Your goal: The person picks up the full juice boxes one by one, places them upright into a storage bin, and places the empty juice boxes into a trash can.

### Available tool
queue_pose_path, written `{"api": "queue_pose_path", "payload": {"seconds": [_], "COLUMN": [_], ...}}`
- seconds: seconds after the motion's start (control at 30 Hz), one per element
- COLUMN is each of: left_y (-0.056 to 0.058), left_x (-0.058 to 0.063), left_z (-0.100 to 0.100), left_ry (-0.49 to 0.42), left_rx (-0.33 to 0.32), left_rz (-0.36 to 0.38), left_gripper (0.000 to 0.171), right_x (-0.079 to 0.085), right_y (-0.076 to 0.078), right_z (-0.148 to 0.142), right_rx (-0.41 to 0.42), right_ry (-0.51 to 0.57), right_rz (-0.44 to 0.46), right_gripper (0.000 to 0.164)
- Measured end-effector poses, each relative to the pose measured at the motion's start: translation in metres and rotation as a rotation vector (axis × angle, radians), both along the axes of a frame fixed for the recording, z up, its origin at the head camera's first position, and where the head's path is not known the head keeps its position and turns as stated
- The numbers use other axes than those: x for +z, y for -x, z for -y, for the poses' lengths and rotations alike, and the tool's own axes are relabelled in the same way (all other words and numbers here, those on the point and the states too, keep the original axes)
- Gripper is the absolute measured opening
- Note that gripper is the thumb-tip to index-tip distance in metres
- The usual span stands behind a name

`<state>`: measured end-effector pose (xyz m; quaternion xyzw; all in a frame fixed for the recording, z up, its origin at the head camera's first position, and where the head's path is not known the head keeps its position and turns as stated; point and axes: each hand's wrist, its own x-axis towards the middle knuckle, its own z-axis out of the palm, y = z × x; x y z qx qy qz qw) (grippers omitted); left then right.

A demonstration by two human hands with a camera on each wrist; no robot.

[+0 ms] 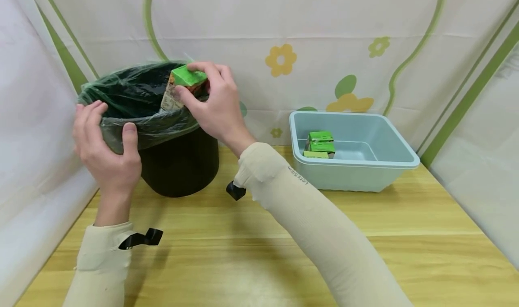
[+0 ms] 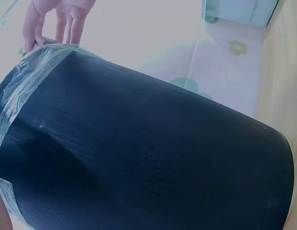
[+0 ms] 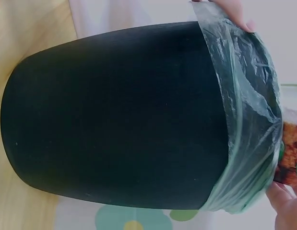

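A black trash can (image 1: 182,167) stands on the left of the table, with a clear greenish bag (image 1: 162,129) lining it and folded over its rim. My left hand (image 1: 107,153) grips the rim at the near left, its thumb on the front of the bag. At the right side of the opening, my right hand (image 1: 220,102) pinches a small box (image 1: 188,75) between thumb and fingers. The box has a bright green top and printed brown and beige sides, and its lower end is hidden behind the rim. In the right wrist view, the box (image 3: 291,148) shows just past the bag's edge.
A light blue plastic basin (image 1: 348,176) sits at the right on the wood-patterned table (image 1: 227,266). Several small green-topped boxes (image 1: 322,147) lie at its left end. White curtains with flower prints (image 1: 280,60) hang behind and at both sides.
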<state>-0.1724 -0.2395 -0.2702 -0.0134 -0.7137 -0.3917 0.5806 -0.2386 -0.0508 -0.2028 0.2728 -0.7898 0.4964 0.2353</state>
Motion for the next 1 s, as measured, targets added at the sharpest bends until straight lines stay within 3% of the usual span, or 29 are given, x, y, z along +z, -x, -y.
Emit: {"api": "queue_pose_path", "payload": {"seconds": [0.13, 0.37, 0.63, 0.83, 1.0], "left_y": [0.000, 0.004, 0.013, 0.005, -0.007], "left_x": [0.000, -0.004, -0.011, -0.008, 0.005], "left_z": [0.002, 0.007, 0.018, 0.016, -0.001], "left_ry": [0.003, 0.005, 0.020, 0.013, 0.073], "left_rx": [0.009, 0.015, 0.015, 0.017, 0.070], "left_rz": [0.005, 0.015, 0.013, 0.026, -0.033], "left_gripper": [0.061, 0.061, 0.055, 0.058, 0.066], "right_x": [0.000, -0.002, -0.003, -0.008, -0.012], "right_y": [-0.002, -0.006, -0.004, -0.004, -0.005], "right_z": [0.001, 0.003, 0.000, -0.016, -0.057], "right_rx": [0.000, 0.024, 0.031, 0.067, 0.058], "right_ry": [-0.046, -0.257, -0.282, -0.285, -0.328], "right_rz": [0.030, 0.053, 0.030, -0.050, -0.109], "right_gripper": [0.047, 0.042, 0.035, 0.035, 0.039]}}
